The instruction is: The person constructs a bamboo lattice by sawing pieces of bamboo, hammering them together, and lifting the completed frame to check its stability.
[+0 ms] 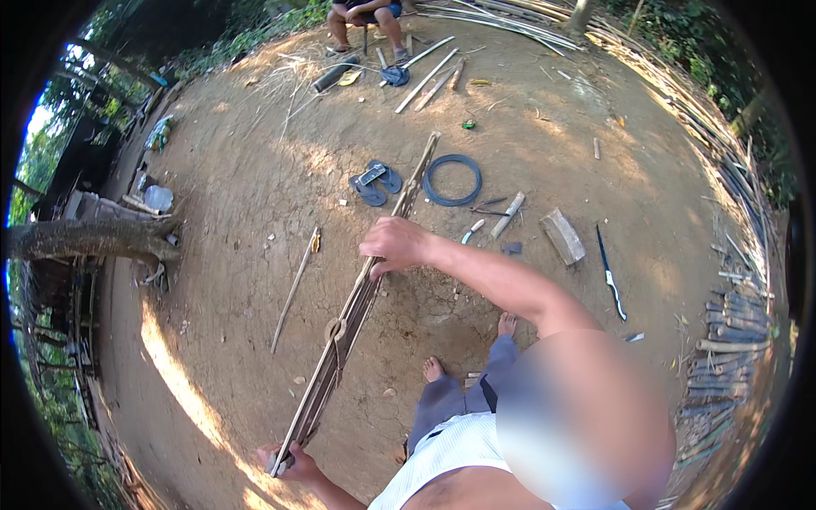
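A long, narrow piece of brown wooden or bamboo strips (359,299) slants across in front of me, its lower end near my body and its upper end pointing away. A small ring-shaped part (335,329) sits about midway along it. My right hand (395,242) is closed over its upper half, the arm stretched across from the right. At the lower end, my left hand (293,463) grips the piece, with some fingers hidden behind it. Beyond my right hand lie a dark coil (453,202) and a pair of dark sandals (367,192) with a small device on top.
A thin stick (295,289) lies left of the piece. To the right are a wooden block (563,238), a short pole (508,215) and a white-handled knife (610,276). A seated person (365,15) is at the back. Cut poles (731,340) line the right; a trunk (85,240) juts in left.
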A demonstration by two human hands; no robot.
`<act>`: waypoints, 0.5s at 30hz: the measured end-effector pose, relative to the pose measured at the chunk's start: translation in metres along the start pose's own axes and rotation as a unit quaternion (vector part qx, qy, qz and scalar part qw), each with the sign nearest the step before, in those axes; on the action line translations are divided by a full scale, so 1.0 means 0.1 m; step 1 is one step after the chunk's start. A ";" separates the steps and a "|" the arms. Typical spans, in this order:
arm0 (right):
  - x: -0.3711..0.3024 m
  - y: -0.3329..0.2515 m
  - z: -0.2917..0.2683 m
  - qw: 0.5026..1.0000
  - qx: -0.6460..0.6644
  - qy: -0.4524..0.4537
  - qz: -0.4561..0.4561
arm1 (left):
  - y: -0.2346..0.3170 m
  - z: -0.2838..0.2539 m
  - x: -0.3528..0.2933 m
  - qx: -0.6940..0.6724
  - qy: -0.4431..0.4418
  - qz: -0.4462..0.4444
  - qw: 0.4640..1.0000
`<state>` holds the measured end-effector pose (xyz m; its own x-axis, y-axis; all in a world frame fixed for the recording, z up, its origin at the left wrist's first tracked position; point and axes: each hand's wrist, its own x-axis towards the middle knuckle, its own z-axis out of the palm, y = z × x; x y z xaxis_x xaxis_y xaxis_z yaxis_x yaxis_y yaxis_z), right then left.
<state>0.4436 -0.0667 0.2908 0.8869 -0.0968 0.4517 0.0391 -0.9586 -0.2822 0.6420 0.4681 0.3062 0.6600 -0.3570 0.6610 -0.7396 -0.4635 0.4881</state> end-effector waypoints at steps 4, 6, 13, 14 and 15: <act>0.43 -0.07 0.32 0.992 -0.026 -0.100 0.066 | -1.09 -0.01 0.21 -0.041 0.002 -0.174 0.984; 0.50 -0.26 0.24 0.998 -0.030 -0.035 0.047 | -1.18 -0.06 0.58 -0.100 0.008 -0.100 0.990; -0.02 -1.01 -0.64 0.992 -0.044 0.115 0.023 | -1.25 -0.38 2.34 -0.226 -0.076 0.134 0.962; -0.15 -1.08 -0.70 0.992 -0.048 0.107 0.046 | -1.30 -0.33 2.60 -0.238 -0.102 0.164 0.952; -0.29 -1.14 -0.77 0.989 -0.058 0.113 0.076 | -1.21 -0.12 2.78 -0.246 -0.111 0.156 0.950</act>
<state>0.3783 0.0244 0.3748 0.7526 -0.2862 0.5930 -0.1508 -0.9516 -0.2679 0.9130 0.4346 0.4379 0.3698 -0.6022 0.7075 -0.8396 0.1095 0.5320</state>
